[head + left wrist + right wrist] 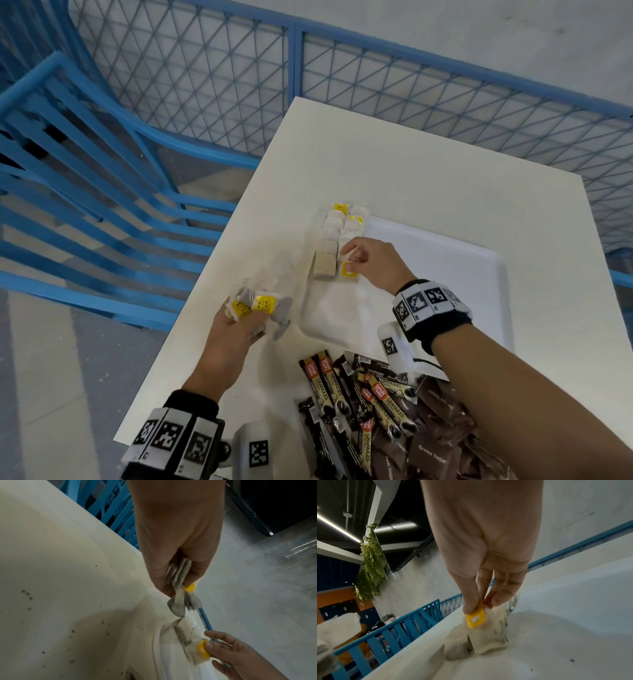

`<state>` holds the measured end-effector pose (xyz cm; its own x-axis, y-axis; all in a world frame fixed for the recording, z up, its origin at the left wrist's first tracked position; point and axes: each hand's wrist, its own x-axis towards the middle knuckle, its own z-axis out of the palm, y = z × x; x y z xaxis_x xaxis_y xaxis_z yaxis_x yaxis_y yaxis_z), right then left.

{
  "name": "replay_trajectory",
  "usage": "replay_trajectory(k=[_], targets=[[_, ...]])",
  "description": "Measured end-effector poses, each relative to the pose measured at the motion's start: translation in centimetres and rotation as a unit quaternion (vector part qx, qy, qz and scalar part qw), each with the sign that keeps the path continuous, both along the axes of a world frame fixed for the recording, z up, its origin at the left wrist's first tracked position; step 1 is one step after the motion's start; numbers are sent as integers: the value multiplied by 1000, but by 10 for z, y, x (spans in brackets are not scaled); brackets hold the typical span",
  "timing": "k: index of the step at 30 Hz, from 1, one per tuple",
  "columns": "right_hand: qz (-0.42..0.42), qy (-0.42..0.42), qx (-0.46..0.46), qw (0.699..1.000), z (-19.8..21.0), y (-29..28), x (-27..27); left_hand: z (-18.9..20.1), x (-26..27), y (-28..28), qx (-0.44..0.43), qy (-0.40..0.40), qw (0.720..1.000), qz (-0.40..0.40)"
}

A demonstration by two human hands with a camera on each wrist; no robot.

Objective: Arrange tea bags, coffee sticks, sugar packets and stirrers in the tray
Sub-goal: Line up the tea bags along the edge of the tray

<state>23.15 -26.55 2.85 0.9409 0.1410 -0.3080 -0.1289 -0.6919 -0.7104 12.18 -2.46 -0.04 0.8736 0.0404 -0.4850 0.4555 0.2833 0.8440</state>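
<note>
I am pinching the yellow tag (pixel 475 619) of a tea bag (pixel 489 635) with my right hand (pixel 375 265), resting it at the near end of the tea bag rows (pixel 337 236) along the left edge of the white tray (pixel 445 274). My left hand (pixel 229 339) is gripping a bunch of tea bags (pixel 262 306) over the table (pixel 428 178). Coffee sticks (pixel 346 404) and brown sugar packets (pixel 442 438) are lying piled near me.

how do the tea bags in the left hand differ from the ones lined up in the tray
The tea bags in the left hand are a loose, crumpled bunch held off the table; the tea bags in the tray lie flat in two neat rows along its left edge. The right hand pinches the nearest one's tag. Both have yellow tags.
</note>
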Motion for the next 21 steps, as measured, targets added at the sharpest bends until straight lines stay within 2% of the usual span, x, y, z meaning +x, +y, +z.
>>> replay_trajectory(k=[7,18,21], targets=[[2,2,-11,1000,-12,4,11,4,0,-2,-2,-7,1000,0],[-68,24,74,995,-19,-2,20,9,2,-7,-6,-9,1000,-9],[-48,-22,4,999,-22,-1,19,9,1,-7,-11,-8,1000,-8]])
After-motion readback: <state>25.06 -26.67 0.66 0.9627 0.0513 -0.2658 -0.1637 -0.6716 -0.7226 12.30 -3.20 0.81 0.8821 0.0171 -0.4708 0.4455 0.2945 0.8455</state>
